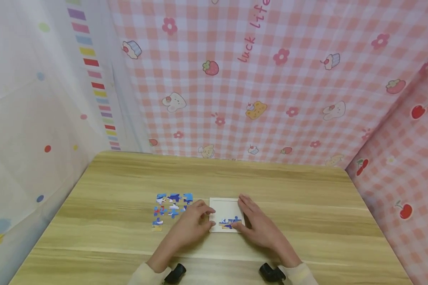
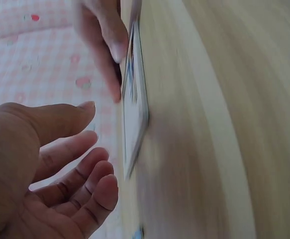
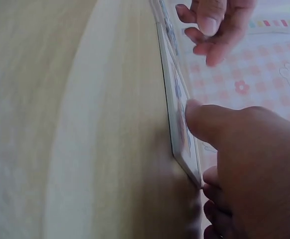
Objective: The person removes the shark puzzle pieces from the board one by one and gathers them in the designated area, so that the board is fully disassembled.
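Note:
A shallow white puzzle tray (image 1: 221, 208) lies on the table in the head view. Joined jigsaw pieces (image 1: 229, 222), blue and tan, fill part of its lower right. My right hand (image 1: 260, 227) is at the tray's right side, its thumb touching the pieces and its fingers extended along the edge. Beside the left edge hovers my left hand (image 1: 192, 221), thumb and fingers apart; the left wrist view shows nothing between them. Several loose jigsaw pieces (image 1: 173, 198) lie left of the tray, some partly hidden by the left hand.
The wooden table (image 1: 306, 198) extends around the tray. A pink checked cloth (image 1: 235, 99) hangs behind it, with a pale dotted cloth (image 1: 28, 118) at left and a cherry-print cloth (image 1: 413, 158) at right. Dark wrist devices (image 1: 271, 272) sit by the sleeves.

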`<action>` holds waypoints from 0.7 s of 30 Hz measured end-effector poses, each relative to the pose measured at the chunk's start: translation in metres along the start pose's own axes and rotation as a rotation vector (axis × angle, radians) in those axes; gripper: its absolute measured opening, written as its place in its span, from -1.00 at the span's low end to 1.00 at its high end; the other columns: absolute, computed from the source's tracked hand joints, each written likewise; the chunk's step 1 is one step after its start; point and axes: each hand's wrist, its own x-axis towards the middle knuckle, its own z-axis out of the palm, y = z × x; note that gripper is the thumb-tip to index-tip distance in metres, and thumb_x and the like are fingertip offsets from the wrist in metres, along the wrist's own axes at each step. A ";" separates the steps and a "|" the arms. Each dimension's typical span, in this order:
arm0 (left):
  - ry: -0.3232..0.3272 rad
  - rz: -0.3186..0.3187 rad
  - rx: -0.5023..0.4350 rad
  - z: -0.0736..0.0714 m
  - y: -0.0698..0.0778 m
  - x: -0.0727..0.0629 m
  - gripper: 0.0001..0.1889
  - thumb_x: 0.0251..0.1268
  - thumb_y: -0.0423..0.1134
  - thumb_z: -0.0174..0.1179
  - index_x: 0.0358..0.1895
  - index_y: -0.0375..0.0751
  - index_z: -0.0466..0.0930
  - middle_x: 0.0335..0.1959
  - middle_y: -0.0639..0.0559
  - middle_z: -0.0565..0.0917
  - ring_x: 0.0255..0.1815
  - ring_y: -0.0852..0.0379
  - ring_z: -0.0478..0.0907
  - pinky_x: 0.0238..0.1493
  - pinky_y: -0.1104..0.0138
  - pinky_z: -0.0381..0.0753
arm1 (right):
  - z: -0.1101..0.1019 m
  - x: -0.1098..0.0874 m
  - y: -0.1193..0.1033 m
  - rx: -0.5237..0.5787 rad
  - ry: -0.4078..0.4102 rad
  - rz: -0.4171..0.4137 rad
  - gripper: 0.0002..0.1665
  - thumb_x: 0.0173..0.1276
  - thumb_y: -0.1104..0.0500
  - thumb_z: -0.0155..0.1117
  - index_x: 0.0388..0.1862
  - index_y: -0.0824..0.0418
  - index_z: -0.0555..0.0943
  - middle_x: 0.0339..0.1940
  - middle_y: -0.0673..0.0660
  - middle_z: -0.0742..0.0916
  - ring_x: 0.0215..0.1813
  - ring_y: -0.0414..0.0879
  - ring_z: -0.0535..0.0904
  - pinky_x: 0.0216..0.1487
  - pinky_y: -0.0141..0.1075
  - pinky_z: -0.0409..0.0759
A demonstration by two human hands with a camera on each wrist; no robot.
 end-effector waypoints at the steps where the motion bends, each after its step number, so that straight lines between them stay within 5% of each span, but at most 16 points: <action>1: -0.009 0.000 -0.008 0.004 0.003 0.003 -0.72 0.25 -0.29 0.40 0.01 -0.28 0.72 -0.19 -0.01 0.61 -0.22 0.14 0.47 -0.19 0.39 0.50 | 0.000 0.000 0.001 -0.010 -0.007 -0.003 -0.04 0.45 -0.19 0.28 0.61 0.28 0.22 0.70 0.15 0.19 0.71 0.10 0.04 0.63 0.04 0.12; 5: -0.039 -0.004 0.013 0.019 0.014 0.011 -0.66 0.22 -0.24 0.43 0.03 -0.30 0.71 -0.19 -0.01 0.59 -0.22 0.17 0.46 -0.17 0.38 0.51 | -0.001 -0.002 0.005 -0.018 -0.005 -0.031 -0.05 0.46 -0.17 0.28 0.60 0.31 0.22 0.70 0.18 0.20 0.70 0.14 0.06 0.62 0.06 0.14; 12: -0.060 -0.073 0.084 0.037 0.020 0.015 -0.55 0.09 -0.17 0.52 0.03 -0.31 0.70 -0.11 0.03 0.56 -0.05 0.14 0.50 0.14 0.19 0.59 | 0.000 -0.003 0.004 -0.002 -0.017 -0.040 -0.04 0.46 -0.17 0.28 0.61 0.32 0.20 0.70 0.20 0.17 0.70 0.15 0.05 0.62 0.07 0.11; 21: -0.052 -0.088 0.036 0.040 0.013 0.016 -0.65 0.03 -0.16 0.56 -0.12 -0.22 0.74 -0.22 0.10 0.53 -0.14 0.18 0.46 0.06 0.22 0.57 | 0.001 -0.002 0.003 0.001 -0.027 -0.009 -0.04 0.45 -0.16 0.30 0.60 0.33 0.21 0.70 0.19 0.17 0.70 0.14 0.05 0.62 0.09 0.12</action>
